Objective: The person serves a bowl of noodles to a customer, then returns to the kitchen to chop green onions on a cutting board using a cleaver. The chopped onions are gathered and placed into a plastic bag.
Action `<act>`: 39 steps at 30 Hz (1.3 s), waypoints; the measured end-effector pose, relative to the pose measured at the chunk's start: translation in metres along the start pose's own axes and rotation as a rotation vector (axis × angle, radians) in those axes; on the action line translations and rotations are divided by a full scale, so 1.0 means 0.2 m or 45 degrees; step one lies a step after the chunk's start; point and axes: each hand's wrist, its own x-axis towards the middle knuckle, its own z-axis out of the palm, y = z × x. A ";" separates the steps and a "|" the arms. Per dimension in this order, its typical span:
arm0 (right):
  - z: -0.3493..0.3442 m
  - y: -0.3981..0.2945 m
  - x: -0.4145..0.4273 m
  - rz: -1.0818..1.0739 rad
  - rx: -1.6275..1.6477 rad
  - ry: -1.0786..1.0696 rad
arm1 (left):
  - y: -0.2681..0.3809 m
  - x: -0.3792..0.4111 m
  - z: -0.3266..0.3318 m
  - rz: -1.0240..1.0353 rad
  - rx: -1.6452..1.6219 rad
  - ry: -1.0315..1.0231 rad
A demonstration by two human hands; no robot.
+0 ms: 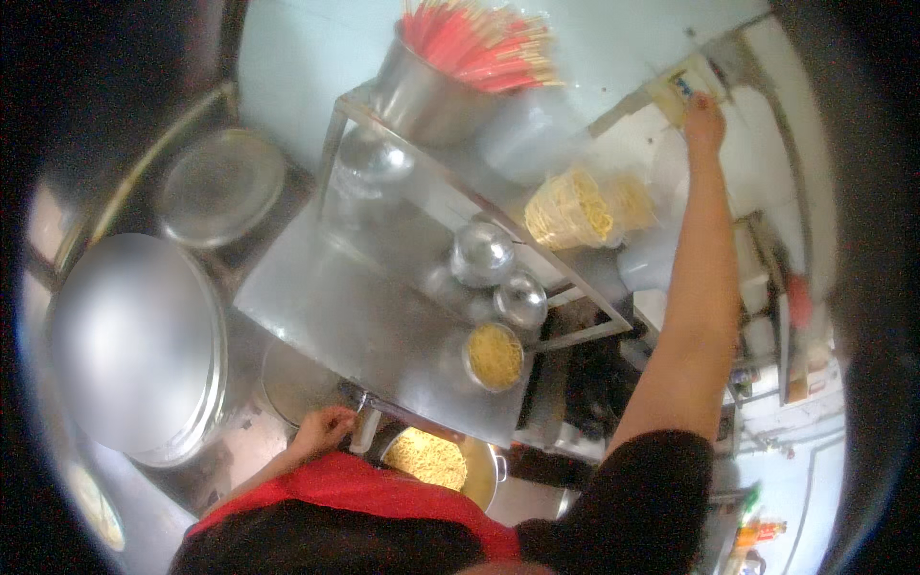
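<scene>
My right arm reaches far up and to the right. At its end, my right hand (706, 122) is at a pale yellow packet or card (675, 90) bearing writing, near the wall; blur hides whether the fingers grip it. Low on the left, my left hand (327, 431) has curled fingers, beside a metal fitting (365, 430) at the front edge of the steel counter (345, 302). I cannot tell whether that hand holds anything. A bowl of yellow noodles (494, 357) sits at the counter's right end. Below the edge, a pot holds a yellow, crumbly-looking food (429, 458).
Several steel bowls (483, 253) stand near a raised metal frame (460, 183). Behind it are a steel container (431, 93) of red-wrapped chopsticks (478, 47) and bagged noodles (571, 208). Large round lids (136, 345) lie at left; shelves (762, 316) are at right.
</scene>
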 end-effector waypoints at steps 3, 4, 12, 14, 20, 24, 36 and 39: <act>0.11 0.10 0.24 -0.142 -0.258 -0.114 | -0.03 0.07 -0.11 -0.011 0.045 0.007; 0.15 0.10 0.25 -0.199 -0.428 -0.102 | -0.03 0.06 -0.16 -0.059 0.085 0.006; -0.12 -0.37 -0.43 0.146 0.460 0.065 | 0.02 0.23 -0.11 -0.024 0.157 -0.121; -0.30 -0.60 -0.96 -0.022 0.681 -0.101 | 0.04 0.27 -0.02 0.048 0.065 -0.209; -0.98 -0.77 -2.56 0.039 0.726 -0.539 | 0.23 0.16 0.34 0.400 0.168 -0.577; -1.68 -0.71 -3.47 0.888 0.704 -0.899 | 0.35 -0.23 0.80 0.505 0.111 -0.745; -3.79 -0.89 -4.94 2.223 0.145 -0.261 | 0.28 -1.86 2.18 0.636 0.367 -1.982; -4.09 -0.87 -5.15 2.440 0.091 -0.142 | 0.36 -2.11 2.58 0.744 0.411 -2.238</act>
